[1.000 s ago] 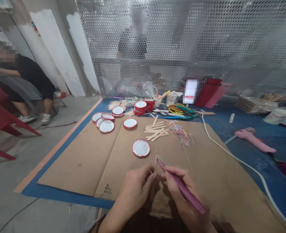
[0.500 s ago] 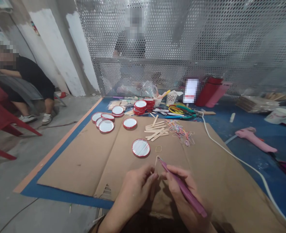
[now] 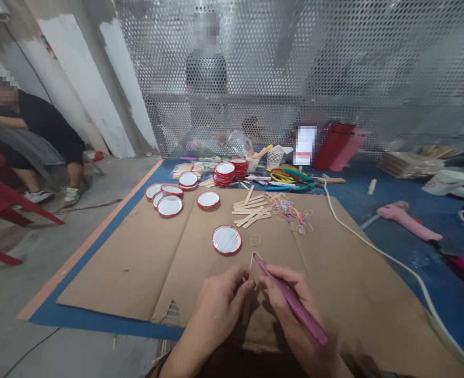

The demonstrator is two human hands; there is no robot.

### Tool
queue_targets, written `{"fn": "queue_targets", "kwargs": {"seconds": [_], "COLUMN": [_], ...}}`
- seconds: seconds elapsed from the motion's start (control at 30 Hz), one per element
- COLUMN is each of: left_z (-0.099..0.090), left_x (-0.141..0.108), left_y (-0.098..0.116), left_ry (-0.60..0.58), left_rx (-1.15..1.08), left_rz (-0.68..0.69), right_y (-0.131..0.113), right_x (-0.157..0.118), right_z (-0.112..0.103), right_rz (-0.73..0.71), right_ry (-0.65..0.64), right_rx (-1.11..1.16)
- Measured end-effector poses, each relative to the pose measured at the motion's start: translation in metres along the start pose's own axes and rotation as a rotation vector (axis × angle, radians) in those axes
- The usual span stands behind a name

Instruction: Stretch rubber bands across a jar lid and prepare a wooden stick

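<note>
My left hand (image 3: 221, 300) pinches a wooden craft stick (image 3: 251, 266), tilted up and seen nearly edge-on. In my right hand (image 3: 291, 294) is a purple pen (image 3: 298, 307), its tip at the stick's upper end; I cannot make out any mark there. Just beyond my hands, a red-rimmed jar lid (image 3: 227, 240) lies white side up with thin coloured strands across it. A single yellowish rubber band (image 3: 255, 241) rests beside that lid. Farther off are a pile of craft sticks (image 3: 251, 211) and a tangle of coloured rubber bands (image 3: 289, 210).
Cardboard (image 3: 133, 262) covers much of the blue table (image 3: 109, 326). More lids (image 3: 169, 206) sit at the back left. Scissors (image 3: 285, 177), a phone (image 3: 305, 144) and a red bottle (image 3: 334, 146) stand behind. A white cable (image 3: 377, 255) and pink glue gun (image 3: 409, 220) lie right.
The view has shifted slightly, so the scene sits a little farther left. Both hands keep their hold, with the pen tip still at the stick's top end.
</note>
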State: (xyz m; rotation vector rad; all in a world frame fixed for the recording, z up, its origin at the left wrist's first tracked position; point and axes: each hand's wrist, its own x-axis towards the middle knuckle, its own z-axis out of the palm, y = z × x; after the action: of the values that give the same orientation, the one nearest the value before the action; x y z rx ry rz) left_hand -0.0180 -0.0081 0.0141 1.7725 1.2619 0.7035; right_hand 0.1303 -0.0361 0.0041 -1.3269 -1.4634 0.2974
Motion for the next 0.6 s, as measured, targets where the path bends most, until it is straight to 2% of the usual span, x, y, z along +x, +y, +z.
{"fn": "queue_targets", "kwargs": {"seconds": [0.23,0.47,0.6], "left_z": [0.0001,0.0002,0.0004], "left_x": [0.0008,-0.0004,0.0001], "left_y": [-0.0013,-0.0014,-0.0014], "left_ry": [-0.017,-0.031,-0.031], "left_rx": [0.025,0.005,0.011], "left_rz": [-0.013,-0.018,-0.023], "right_y": [0.0012,-0.0011,0.0012], "right_x": [-0.0019,0.0015,-0.0006], "right_z": [-0.0020,0.0016,-0.0003], "right_rz": [0.070,-0.031,0.044], "right_ry": [0.034,0.039,0.041], "right_rx": [0.027,0.011,-0.029]}}
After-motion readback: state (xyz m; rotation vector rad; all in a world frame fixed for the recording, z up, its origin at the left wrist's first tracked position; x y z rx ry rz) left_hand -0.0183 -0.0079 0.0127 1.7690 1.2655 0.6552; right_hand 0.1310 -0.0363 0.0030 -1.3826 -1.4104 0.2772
